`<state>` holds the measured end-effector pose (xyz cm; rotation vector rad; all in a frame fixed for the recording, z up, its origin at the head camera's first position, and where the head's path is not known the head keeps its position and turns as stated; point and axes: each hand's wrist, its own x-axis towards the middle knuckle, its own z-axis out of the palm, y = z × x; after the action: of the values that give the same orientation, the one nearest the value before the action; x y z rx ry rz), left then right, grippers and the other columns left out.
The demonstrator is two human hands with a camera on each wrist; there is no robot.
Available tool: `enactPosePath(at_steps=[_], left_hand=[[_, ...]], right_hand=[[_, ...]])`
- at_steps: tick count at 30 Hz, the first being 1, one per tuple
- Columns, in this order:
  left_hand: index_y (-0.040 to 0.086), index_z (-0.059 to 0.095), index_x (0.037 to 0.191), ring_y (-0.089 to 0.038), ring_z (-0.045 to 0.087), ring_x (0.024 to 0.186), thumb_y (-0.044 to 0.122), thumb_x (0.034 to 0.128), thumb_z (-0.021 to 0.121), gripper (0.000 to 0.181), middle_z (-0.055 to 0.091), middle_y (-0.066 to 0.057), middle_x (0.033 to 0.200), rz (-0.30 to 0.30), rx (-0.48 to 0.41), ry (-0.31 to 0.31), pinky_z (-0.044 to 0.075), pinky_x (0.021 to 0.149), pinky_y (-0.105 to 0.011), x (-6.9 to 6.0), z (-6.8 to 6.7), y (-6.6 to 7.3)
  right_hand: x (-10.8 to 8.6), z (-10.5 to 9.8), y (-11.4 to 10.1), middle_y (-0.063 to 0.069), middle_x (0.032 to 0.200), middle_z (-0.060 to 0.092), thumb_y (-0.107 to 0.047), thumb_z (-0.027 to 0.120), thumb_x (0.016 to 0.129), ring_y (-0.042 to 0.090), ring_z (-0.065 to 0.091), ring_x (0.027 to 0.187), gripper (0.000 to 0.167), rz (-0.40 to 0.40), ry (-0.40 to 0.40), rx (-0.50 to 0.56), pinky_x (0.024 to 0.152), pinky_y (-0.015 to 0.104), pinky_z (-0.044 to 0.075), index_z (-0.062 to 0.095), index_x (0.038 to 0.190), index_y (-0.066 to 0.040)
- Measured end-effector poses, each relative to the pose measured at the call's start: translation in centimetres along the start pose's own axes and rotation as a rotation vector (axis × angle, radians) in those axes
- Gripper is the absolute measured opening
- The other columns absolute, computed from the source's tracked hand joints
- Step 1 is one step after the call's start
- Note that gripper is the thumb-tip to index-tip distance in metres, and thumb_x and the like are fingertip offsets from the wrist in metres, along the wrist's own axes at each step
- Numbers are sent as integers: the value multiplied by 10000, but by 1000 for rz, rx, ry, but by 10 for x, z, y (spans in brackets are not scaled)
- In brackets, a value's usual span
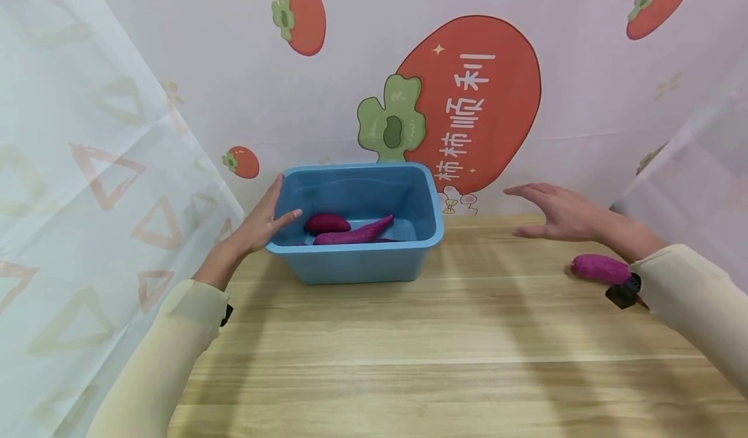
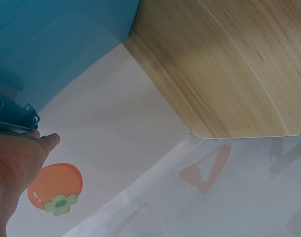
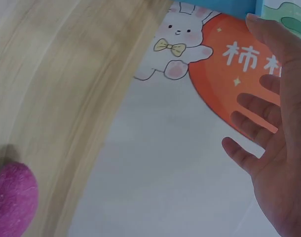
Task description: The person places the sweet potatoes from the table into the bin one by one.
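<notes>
A blue plastic bin stands on the wooden table, with several purple sweet potatoes lying inside. My left hand is at the bin's left rim, its thumb extended over the inside and its fingers along the outside. In the left wrist view part of that hand shows just below the bin's rim. Apart from the bin, to its right, my right hand hovers above the table with fingers spread and nothing held. A single sweet potato lies beneath the right wrist, also seen as a purple end in the right wrist view.
Behind the bin rises a pale cloth printed with persimmons and white characters. Another sheet with triangle prints closes off the left side, and a pale sheet borders the right. The wooden table reaches toward me.
</notes>
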<state>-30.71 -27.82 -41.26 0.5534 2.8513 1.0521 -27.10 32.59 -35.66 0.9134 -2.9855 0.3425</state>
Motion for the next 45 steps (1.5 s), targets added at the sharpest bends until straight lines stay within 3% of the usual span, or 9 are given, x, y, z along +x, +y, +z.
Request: enactPosePath(at_steps=[7,14,24,28,31,33,36,40,45], left_hand=[[153,-132,1696,-367,-38,1645,491,1069,556,991,-84,-70,1788,-1,-8,4,64,1256,-724,1,0,0],[178,-147,1695,-374,-39,1644,486,1068,559,993,-92,-58,1788,-8,-12,1,76,1244,-743,2,0,0],[193,-141,1698,-365,-30,1646,491,1064,566,995,-82,-35,1790,-9,-19,7,82,1246,-740,1,0,1],[178,-138,1697,-373,-32,1644,463,1070,566,985,-82,-52,1789,0,-20,7,79,1244,-744,1,0,1],[186,-140,1697,-368,-34,1645,468,1070,566,986,-84,-46,1789,-1,-19,10,74,1247,-740,0,0,0],[191,-146,1696,-372,-35,1644,464,1071,565,985,-88,-46,1789,-3,-20,9,75,1245,-743,0,0,-1],[194,-140,1698,-370,-32,1645,457,1069,566,981,-82,-47,1790,-7,-23,11,72,1246,-741,0,1,-1],[185,-125,1702,-370,-25,1645,441,1067,573,978,-71,-55,1791,-10,-27,12,71,1247,-739,-1,1,0],[189,-136,1698,-361,-33,1646,446,1070,572,981,-78,-54,1790,-7,-27,4,65,1255,-726,-1,0,1]], right_hand=[[-19,6,11,209,1510,563,-466,835,900,459,522,1380,828,46,-30,-2,1068,688,456,501,1558,-89],[-40,16,26,222,1465,591,-491,844,880,454,578,1317,821,79,-14,-60,940,642,542,524,1536,-115],[-62,35,53,269,1370,641,-415,956,742,483,668,1156,932,-22,94,-61,850,642,563,533,1496,-67],[-71,42,62,243,1377,639,-393,989,708,193,736,886,991,-28,119,-51,803,556,577,512,1523,-90],[-78,47,68,228,1415,620,-388,1005,690,136,700,861,1041,-19,124,-34,818,548,570,489,1552,-112],[-82,51,73,236,1437,604,-373,1015,672,278,717,1017,1070,-13,125,-11,869,598,554,482,1562,-110],[-89,56,78,258,1475,570,-353,1024,648,503,594,1249,1098,0,120,38,934,694,488,479,1569,-107],[-99,62,87,276,1510,525,-305,1028,635,565,487,1329,1121,15,113,95,972,771,411,466,1590,-137],[-110,69,96,324,1486,522,-289,1034,622,593,510,1280,1219,19,118,99,957,779,417,381,1645,-169]])
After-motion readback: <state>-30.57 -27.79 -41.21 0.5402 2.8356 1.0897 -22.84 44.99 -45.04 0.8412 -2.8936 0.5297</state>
